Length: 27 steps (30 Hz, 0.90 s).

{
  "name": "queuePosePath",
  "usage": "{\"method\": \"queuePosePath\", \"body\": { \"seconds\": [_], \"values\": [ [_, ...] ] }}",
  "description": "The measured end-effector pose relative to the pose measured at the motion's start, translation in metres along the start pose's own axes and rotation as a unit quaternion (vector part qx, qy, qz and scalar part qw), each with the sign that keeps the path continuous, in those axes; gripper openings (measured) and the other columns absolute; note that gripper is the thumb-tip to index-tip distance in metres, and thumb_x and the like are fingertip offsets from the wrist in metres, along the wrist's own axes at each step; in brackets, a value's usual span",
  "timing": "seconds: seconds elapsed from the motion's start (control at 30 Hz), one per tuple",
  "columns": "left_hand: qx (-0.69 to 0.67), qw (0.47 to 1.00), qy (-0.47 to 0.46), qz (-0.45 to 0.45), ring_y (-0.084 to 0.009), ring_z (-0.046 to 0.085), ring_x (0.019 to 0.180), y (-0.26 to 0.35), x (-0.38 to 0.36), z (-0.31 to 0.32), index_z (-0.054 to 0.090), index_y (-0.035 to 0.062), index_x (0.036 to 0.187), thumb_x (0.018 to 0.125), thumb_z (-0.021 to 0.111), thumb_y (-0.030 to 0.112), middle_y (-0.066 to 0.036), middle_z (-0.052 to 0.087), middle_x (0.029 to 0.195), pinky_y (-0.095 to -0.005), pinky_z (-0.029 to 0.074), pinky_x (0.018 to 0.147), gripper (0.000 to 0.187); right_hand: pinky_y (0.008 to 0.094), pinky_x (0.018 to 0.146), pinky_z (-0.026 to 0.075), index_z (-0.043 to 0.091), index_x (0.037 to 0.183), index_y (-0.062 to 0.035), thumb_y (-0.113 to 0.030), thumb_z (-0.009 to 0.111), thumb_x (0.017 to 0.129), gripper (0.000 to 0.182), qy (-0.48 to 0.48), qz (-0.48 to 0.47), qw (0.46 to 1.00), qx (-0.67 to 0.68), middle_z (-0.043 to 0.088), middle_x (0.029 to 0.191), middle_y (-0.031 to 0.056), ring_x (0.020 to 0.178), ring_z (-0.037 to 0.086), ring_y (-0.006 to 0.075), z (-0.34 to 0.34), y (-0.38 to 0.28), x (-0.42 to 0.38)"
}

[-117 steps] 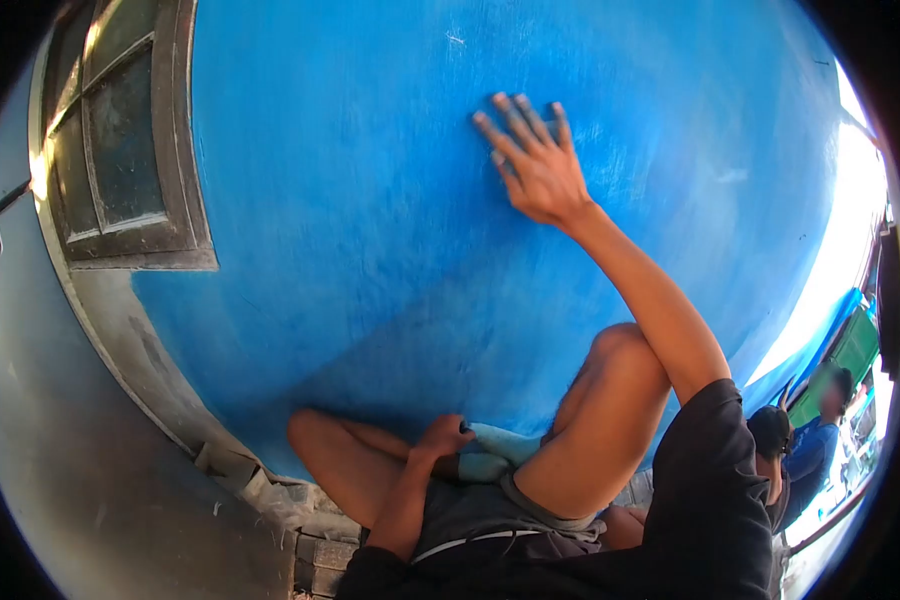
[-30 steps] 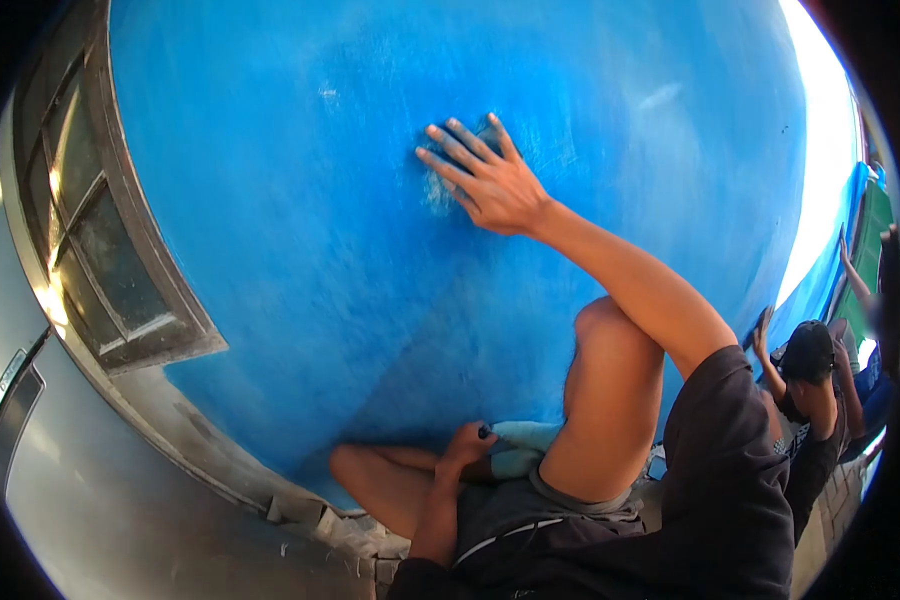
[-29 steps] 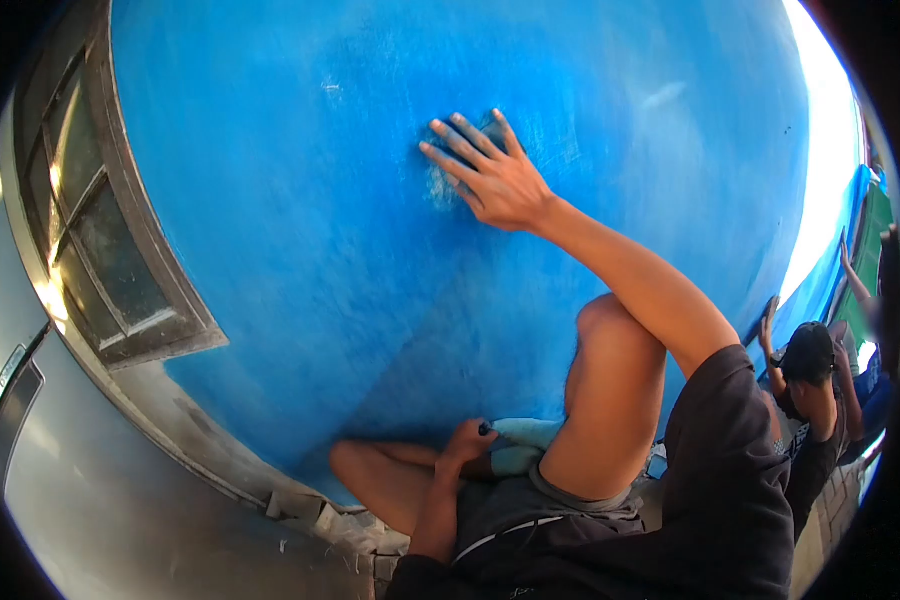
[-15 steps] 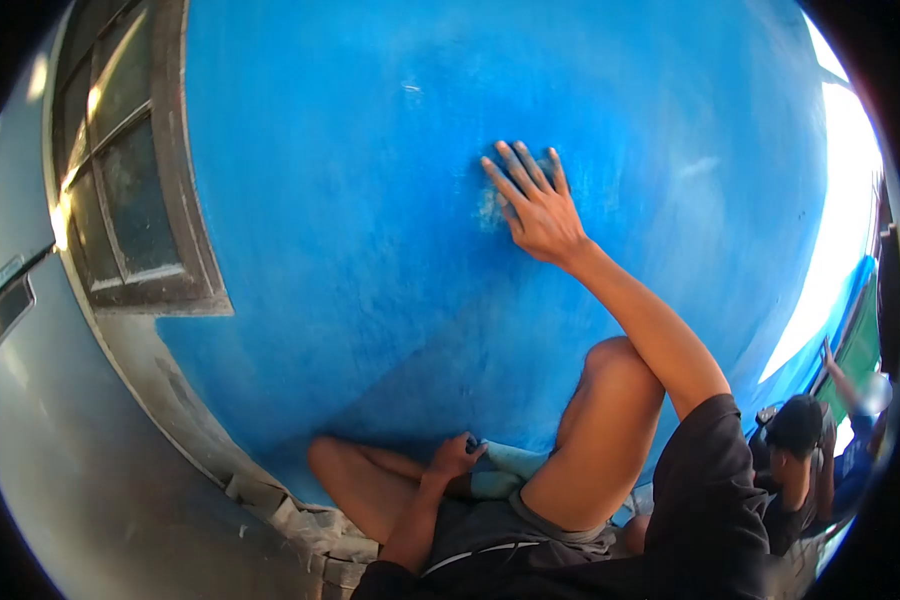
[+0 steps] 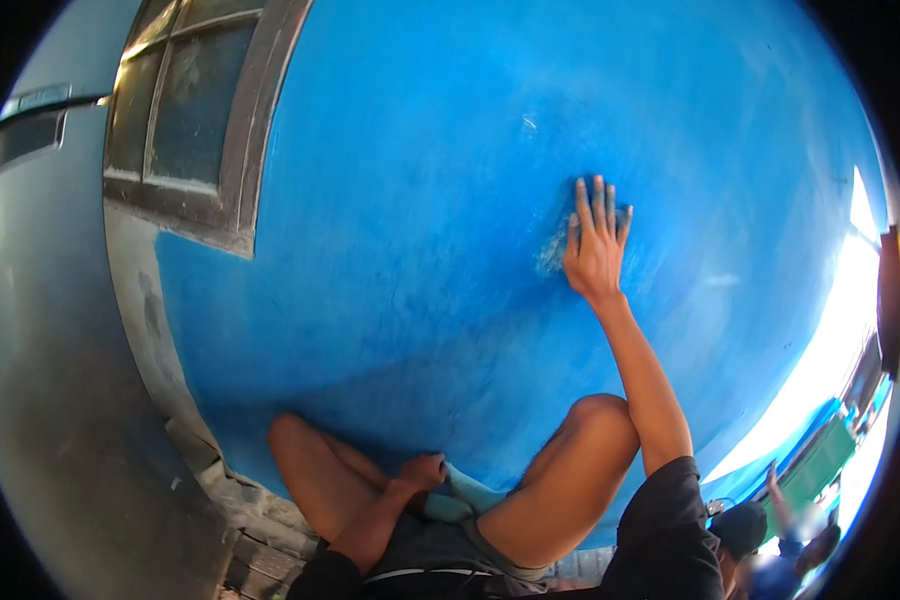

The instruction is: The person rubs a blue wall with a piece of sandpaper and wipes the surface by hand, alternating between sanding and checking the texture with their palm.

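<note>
A framed window [image 5: 202,110] is flanking the blue wall [image 5: 400,250] at left, the left hand [image 5: 424,472] is resting curled beside a sock [image 5: 473,490], any hold impossible to tell, and the right hand [image 5: 597,252] is lying spread against the wall.

Wall [image 5: 400,200] — patchy bright blue, socks [image 5: 472,488] — teal

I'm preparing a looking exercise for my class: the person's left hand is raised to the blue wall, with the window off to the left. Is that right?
Not quite: the head view shows the right hand raised to the blue wall. The window is off to the left.
</note>
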<state>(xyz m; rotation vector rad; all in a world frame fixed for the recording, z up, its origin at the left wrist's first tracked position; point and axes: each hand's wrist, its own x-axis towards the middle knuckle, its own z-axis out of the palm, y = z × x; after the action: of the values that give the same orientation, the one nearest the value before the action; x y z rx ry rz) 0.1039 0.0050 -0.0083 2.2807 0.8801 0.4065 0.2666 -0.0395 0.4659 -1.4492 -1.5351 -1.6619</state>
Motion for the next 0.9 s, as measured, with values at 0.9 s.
{"method": "queuePosePath", "body": {
  "seconds": [0.9],
  "values": [
    [-0.360, 0.649, -0.283, 0.607, -0.0307, 0.068, 0.084, 0.177, -0.244, -0.152, 0.065, 0.0001, 0.116, 0.090, 0.074, 0.033, -0.014, 0.068, 0.107, -0.0427, 0.057, 0.080, 0.043, 0.0571, 0.121, 0.006, 0.036, 0.155, -0.0174, -0.032, 0.033, 0.105, 0.052, 0.063, -0.005, 0.998, 0.016, 0.031, 0.161, 0.0093, 0.151, 0.022, 0.0319, 0.025, -0.055, 0.051]
  ]
}}
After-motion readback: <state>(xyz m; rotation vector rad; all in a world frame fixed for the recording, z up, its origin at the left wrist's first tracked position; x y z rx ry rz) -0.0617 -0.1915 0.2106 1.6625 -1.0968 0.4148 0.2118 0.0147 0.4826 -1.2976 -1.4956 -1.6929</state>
